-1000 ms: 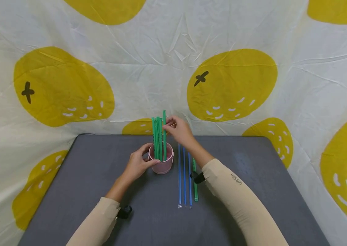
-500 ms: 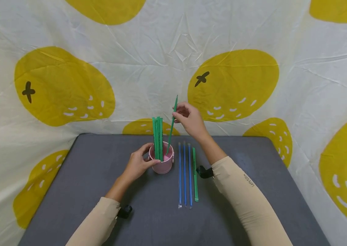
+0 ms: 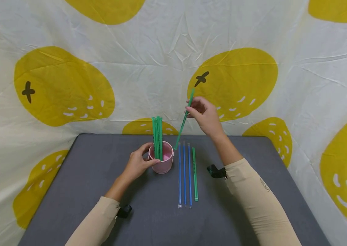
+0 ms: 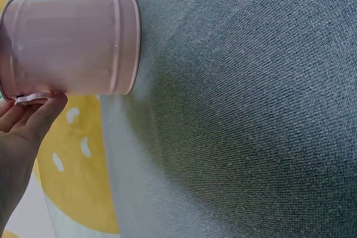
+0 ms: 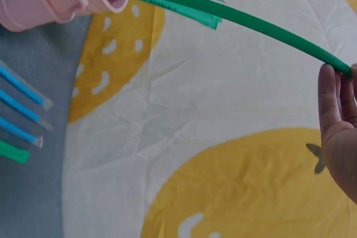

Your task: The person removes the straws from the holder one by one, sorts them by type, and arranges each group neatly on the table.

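Note:
My right hand (image 3: 206, 115) pinches one green wrapped straw (image 3: 184, 120) near its upper part and holds it slanted in the air, right of the bucket. In the right wrist view the same straw (image 5: 262, 26) runs from the fingertips across toward the bucket. A small pink bucket (image 3: 162, 167) stands on the table, with a bunch of green wrapped straws (image 3: 157, 136) upright in it. Thumb and fingers of my left hand (image 3: 139, 161) grip the bucket at its left side. The left wrist view shows those fingers by the bucket's handle loop (image 4: 33, 98).
Three blue straws (image 3: 185, 177) in clear wrappers lie side by side right of the bucket. Beside them lies another green wrapped straw (image 3: 195, 177). A white cloth with yellow fruit shapes (image 3: 148, 85) hangs behind the dark grey table (image 3: 99, 164).
My right hand has lifted the green straw up out of the bucket and carried it to the right, its lower end now past the rim. The left hand and bucket have stayed in place.

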### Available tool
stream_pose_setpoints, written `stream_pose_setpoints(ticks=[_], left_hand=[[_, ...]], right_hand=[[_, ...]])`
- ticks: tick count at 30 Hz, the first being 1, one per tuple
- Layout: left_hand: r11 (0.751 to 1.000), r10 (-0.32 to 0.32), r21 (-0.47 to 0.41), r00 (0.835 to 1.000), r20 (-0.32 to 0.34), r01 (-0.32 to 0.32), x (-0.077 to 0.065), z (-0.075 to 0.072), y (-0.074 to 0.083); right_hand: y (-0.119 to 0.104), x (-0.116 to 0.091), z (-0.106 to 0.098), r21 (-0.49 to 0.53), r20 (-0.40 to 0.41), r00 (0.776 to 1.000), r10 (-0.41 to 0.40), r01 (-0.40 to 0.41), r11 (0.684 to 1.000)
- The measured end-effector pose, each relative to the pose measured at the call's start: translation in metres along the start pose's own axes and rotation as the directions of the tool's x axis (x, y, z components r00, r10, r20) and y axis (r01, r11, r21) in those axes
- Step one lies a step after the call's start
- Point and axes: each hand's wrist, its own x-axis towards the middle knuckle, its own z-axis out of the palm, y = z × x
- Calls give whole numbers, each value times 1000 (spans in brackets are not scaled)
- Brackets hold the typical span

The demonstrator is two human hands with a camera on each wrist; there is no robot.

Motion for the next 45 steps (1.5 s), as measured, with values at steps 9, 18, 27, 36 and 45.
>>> stream_pose_setpoints(ticks=[9, 18, 27, 36, 45], left_hand=[[1000, -11, 8, 1000, -2, 11, -1, 0, -1], [1000, 0, 12, 1000, 4, 0, 1, 0, 1], [1000, -9, 22, 1000, 11, 9, 2, 0, 1], [1000, -9, 20, 1000, 8, 9, 3, -2, 3], [999, -20, 34, 1000, 8, 20, 2, -2, 4]], right_hand=[[18, -19, -29, -61, -4, 998, 60, -60, 996], [38, -37, -46, -64, -15, 989, 148, -148, 987], [59, -48, -54, -196, -32, 967, 253, -254, 947], [95, -62, -64, -259, -16, 890, 456, -445, 858], [137, -76, -65, -284, 20, 817, 577, -548, 787]])
